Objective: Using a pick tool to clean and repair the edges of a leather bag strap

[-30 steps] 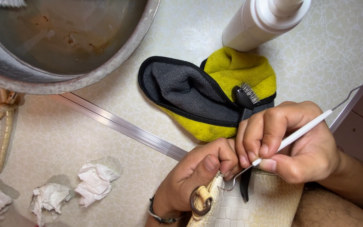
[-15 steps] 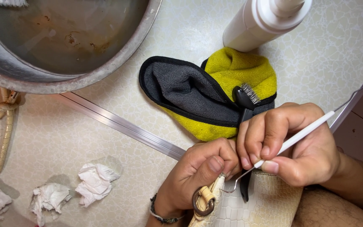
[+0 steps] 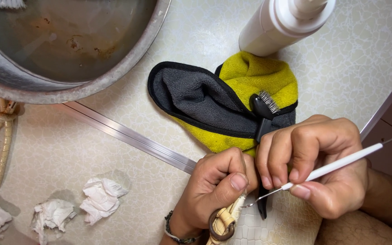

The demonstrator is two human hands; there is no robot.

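Near edge of the scene: two bare hands close together, touching. Right hand (image 3: 323, 168) curled up, pinching a thin white pick (image 3: 341, 163) between thumb and first fingers. Left hand (image 3: 214, 190) curled too, thumb pressed down on the top edge of a cream bag (image 3: 277, 227) with a bumpy scale pattern. Grips it right beside a brown ring (image 3: 218, 224) with a woven strap tied through.

Lies slanted, that pick: long way running from far right down to near left. White handle sticking out to the right, past the hand. Bent wire tip (image 3: 259, 200) pointing left and a little near, toward the left thumb, just beside the bag edge. Hard to tell whether touching the bag or not. Held by the right hand only; left hand just beside the tip.

Bag at the very near edge, under both hands, mostly cut off.

Just beyond the hands, a yellow and grey cloth (image 3: 205, 97) on a pale patterned surface (image 3: 364, 59). On top, a small black brush (image 3: 263, 115), bristles at the far end, handle running near and slipping under the right fingers. Farther off, a white bottle (image 3: 282, 22) to the right and a big metal basin (image 3: 69, 54) with brown water to the left. Between basin and hands, a shiny metal strip (image 3: 128, 136), slanted. At near left, crumpled white paper wads (image 3: 100, 199).
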